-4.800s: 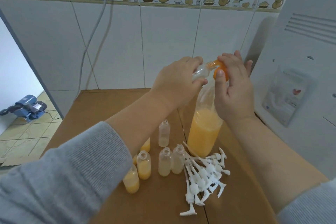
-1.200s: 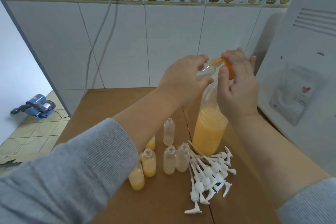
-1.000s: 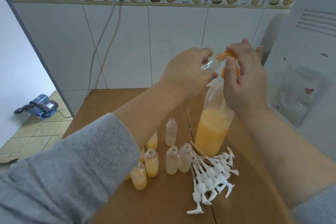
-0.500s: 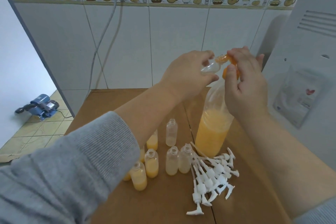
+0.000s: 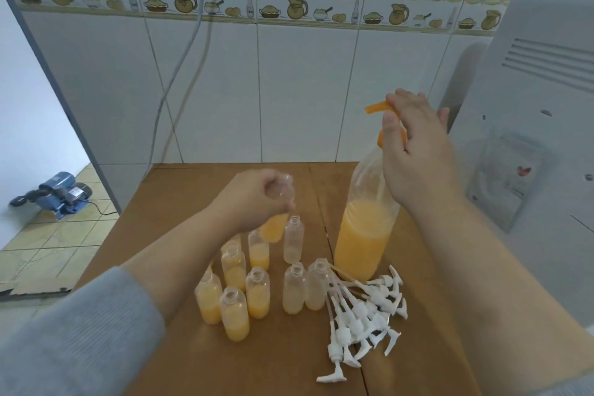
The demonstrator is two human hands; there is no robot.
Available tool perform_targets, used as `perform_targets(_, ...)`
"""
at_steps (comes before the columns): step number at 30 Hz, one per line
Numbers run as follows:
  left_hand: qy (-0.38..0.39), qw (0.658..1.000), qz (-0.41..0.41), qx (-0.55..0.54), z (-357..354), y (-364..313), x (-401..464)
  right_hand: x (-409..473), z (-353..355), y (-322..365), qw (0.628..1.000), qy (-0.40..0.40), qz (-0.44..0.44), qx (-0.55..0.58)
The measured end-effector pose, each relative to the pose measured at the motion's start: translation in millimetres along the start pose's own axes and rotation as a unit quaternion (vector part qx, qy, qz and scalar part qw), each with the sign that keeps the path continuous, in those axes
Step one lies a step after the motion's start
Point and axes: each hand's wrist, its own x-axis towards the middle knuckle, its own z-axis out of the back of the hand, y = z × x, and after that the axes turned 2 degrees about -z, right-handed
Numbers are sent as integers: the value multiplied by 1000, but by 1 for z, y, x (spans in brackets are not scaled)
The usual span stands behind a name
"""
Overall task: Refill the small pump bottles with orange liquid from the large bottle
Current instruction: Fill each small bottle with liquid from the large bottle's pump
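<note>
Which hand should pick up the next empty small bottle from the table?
Left. The left hand hangs directly above the small bottles, though it must first set down the filled bottle it grips. The empty bottle stands right beside it. The right hand rests on the large bottle's orange pump.

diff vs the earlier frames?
Left hand carried its small bottle, now holding orange liquid, from the pump spout down toward the standing bottles. Right hand stays on the large bottle's pump. White pump heads unchanged.
</note>
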Motion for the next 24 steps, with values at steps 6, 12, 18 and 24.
perform_targets(6,47,998,35,35,-23,21,-9,1,-1,-2,1000,3,-2,-6)
perform_targets(12,60,996,61,38,-44,26,-9,0,0,-1,1000,-7,-7,12)
perform_targets(18,80,990,70,94,-57,26,-7,-1,-2,-1,999,-15,-12,26)
perform_targets(24,123,978,72,151,-69,35,-4,-2,-5,-1,999,-25,-12,38)
